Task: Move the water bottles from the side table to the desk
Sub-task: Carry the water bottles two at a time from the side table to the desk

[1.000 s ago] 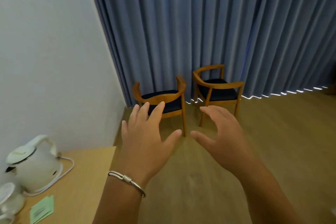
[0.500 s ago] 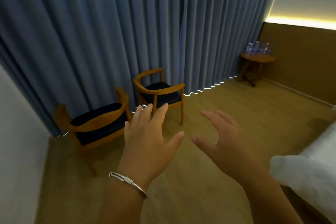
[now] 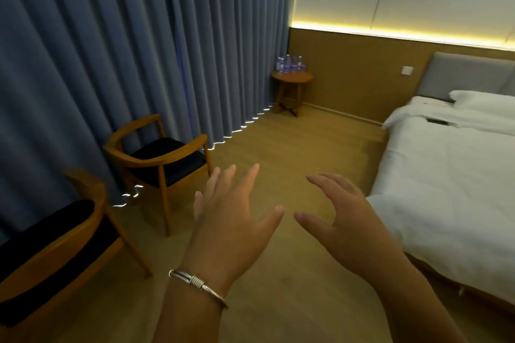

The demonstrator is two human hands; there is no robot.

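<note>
While both hands hang empty over the wooden floor [image 3: 278, 147], the clear plastic water bottles [image 3: 289, 64] stand clustered on the small round wooden side table [image 3: 292, 77] in the far corner — well apart from either hand. The left hand [image 3: 231, 223], a silver bangle [image 3: 198, 285] on its wrist, has its fingers spread wide; the right hand [image 3: 342, 220] is loosely curled, gripping nothing. Two wooden armchairs with dark seats [image 3: 161, 153] line the blue curtain [image 3: 125, 50] — a white-sheeted bed [image 3: 446, 175] fills the right.
</note>
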